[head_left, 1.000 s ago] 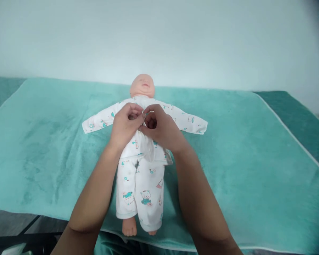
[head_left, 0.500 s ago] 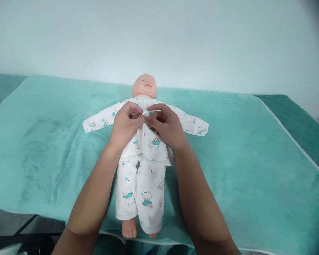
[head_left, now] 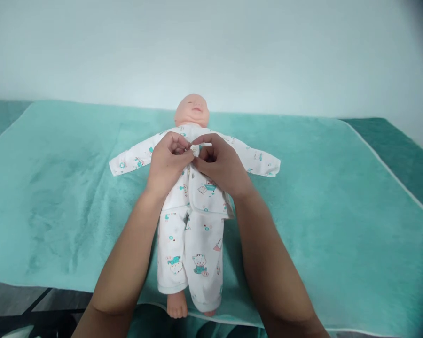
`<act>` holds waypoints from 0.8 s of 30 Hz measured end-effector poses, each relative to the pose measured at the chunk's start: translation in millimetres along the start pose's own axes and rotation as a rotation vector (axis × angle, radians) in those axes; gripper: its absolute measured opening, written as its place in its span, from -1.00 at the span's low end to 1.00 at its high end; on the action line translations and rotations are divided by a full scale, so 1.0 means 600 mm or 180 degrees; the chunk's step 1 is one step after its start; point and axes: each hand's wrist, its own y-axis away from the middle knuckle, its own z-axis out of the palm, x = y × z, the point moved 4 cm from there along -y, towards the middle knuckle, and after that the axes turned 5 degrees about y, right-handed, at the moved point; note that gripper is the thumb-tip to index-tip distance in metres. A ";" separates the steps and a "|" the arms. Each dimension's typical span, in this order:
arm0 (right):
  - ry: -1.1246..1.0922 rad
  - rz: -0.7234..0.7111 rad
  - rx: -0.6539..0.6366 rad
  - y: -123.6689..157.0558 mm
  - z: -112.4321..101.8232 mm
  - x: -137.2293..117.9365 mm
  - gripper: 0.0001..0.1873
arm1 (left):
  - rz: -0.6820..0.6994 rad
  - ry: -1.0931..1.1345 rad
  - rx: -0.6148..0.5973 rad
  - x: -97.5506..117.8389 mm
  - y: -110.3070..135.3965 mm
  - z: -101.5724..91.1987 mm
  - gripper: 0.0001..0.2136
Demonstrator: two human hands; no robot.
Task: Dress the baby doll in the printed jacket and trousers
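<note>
A baby doll (head_left: 191, 108) lies on its back on a teal blanket (head_left: 303, 197), head away from me. It wears a white printed shirt (head_left: 204, 192) with sleeves spread sideways, and matching trousers (head_left: 192, 258). My left hand (head_left: 167, 164) and my right hand (head_left: 220, 164) meet at the doll's chest. Both are closed in a pinch on the shirt's front edges just below the collar. What lies between the fingertips is too small to make out.
The blanket covers a table; its front edge runs just below the doll's bare feet (head_left: 176, 306). A darker teal strip (head_left: 402, 155) shows at the right. A pale wall (head_left: 211, 47) stands behind. Dark floor and a frame (head_left: 28, 305) show at bottom left.
The shirt's front flap, folded open a second ago, now lies closed over the chest. My hands stay pinched together near the collar; the view shifted slightly.
</note>
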 end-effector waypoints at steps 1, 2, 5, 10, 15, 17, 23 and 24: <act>0.0026 -0.0019 0.0010 0.000 0.000 -0.001 -0.67 | 0.0001 -0.0017 0.0001 0.000 0.001 0.000 -0.81; 0.0048 -0.0031 0.0015 0.001 0.001 -0.002 -0.67 | 0.0003 -0.0046 -0.0003 -0.001 0.001 -0.001 -0.81; 0.0055 -0.0046 0.0011 0.001 0.003 -0.002 -0.69 | 0.0021 -0.0090 -0.0009 -0.001 0.002 -0.001 -0.80; 0.0017 -0.0036 0.0012 0.001 0.004 -0.002 -0.69 | -0.0005 -0.0119 0.0069 -0.002 0.003 -0.001 -0.81; -0.0004 -0.0029 0.0082 0.001 0.002 0.001 -0.68 | -0.0027 -0.0135 0.0114 -0.002 0.002 0.000 -0.81; -0.0072 -0.0001 0.0093 0.000 0.001 0.003 -0.66 | -0.0079 0.0005 0.0109 -0.003 0.001 -0.002 -0.81; -0.0200 0.0058 0.0093 0.001 -0.002 0.004 -0.62 | -0.0307 0.0367 -0.0116 -0.004 -0.003 -0.010 -0.82; -0.0206 0.0056 0.0088 0.001 -0.002 0.005 -0.61 | -0.0380 0.0359 -0.0152 -0.004 -0.003 -0.010 -0.81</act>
